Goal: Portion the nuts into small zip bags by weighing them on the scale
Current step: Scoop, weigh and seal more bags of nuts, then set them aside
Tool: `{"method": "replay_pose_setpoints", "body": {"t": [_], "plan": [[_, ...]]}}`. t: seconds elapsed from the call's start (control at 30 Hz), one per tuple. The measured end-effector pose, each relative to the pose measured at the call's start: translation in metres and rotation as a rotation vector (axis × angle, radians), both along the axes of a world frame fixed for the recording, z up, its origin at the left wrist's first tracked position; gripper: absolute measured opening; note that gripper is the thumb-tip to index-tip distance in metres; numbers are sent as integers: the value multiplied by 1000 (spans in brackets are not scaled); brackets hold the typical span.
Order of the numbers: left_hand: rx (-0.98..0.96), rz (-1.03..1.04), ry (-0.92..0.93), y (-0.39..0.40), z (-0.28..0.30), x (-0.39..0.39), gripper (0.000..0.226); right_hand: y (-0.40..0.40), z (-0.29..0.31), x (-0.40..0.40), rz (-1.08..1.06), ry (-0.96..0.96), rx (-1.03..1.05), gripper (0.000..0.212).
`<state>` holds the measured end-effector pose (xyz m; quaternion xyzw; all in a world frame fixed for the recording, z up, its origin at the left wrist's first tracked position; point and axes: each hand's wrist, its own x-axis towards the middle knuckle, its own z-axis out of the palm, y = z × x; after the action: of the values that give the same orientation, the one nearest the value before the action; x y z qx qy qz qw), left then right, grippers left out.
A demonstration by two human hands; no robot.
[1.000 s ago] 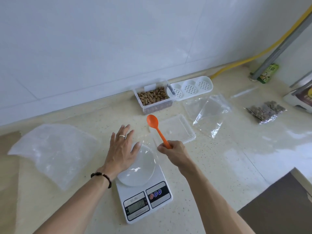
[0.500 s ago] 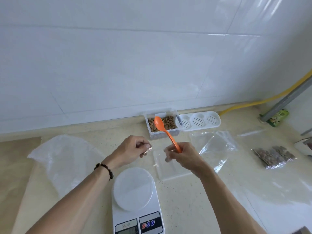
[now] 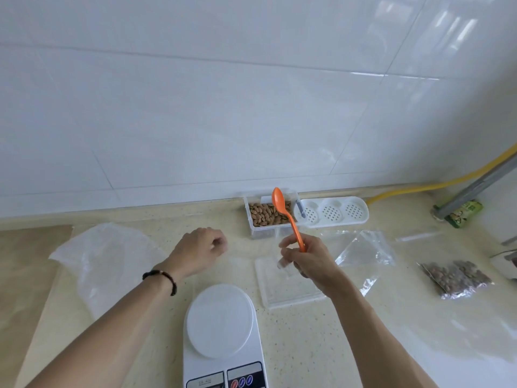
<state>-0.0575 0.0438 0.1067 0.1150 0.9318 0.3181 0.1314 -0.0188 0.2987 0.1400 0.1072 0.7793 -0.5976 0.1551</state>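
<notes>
- Left hand [image 3: 199,251]: raised over the counter [image 3: 307,345], just behind the scale [image 3: 223,334], forearm coming in from the near-left corner. Back of hand faces the camera, fingers curled under. Cannot tell if anything is pinched in them.
- Dark bead bracelet [image 3: 162,277] on the left wrist.
- Right hand [image 3: 305,257]: raised right of the left hand, forearm coming in from the near edge on the right. Fingers curled round the handle of the orange spoon [image 3: 288,219].
- Spoon is tilted, bowl up and pointing away toward the back edge; in view it overlaps the nut container [image 3: 270,217]. Bowl looks empty.
- A scrap of clear film, likely a small zip bag [image 3: 282,263], shows at the right fingertips; edges too faint to trace.
- Nut container: clear box with brown nuts, at the back edge against the tiled wall [image 3: 251,93].
- White perforated tray [image 3: 333,212] touches the container's right side.
- Scale: white, round platter bare, at the near edge in the middle; display cut off by the frame.
- Clear lid [image 3: 288,287] lies flat right of the scale, below the right hand.
- Empty clear bags [image 3: 366,250] right of the lid.
- Filled bag of nuts [image 3: 456,277] near the right edge.
- Large crumpled clear bag [image 3: 103,261] toward the left edge.
</notes>
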Motion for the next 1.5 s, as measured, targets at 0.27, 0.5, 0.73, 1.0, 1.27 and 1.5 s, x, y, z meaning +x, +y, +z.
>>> {"method": "replay_pose_setpoints", "body": {"t": [0.27, 0.5, 0.73, 1.0, 1.27, 1.5], "plan": [[-214, -239, 255, 65, -3, 7, 135, -25, -4, -15, -40, 22, 21, 9], [162, -62, 333, 61, -19, -15, 100, -21, -19, -39, -106, -23, -129, 13], [35, 19, 323, 44, -37, -40, 100, 9, -32, -78, -172, 28, 350, 32], [-93, 119, 258, 40, -56, -62, 98, 32, -33, -104, -508, 395, 545, 18], [-184, 123, 241, 43, -68, -66, 102, 34, -62, -116, -389, 396, 576, 13], [-195, 117, 239, 46, -63, -72, 103, 31, -83, -117, -680, 31, 161, 6]]}}
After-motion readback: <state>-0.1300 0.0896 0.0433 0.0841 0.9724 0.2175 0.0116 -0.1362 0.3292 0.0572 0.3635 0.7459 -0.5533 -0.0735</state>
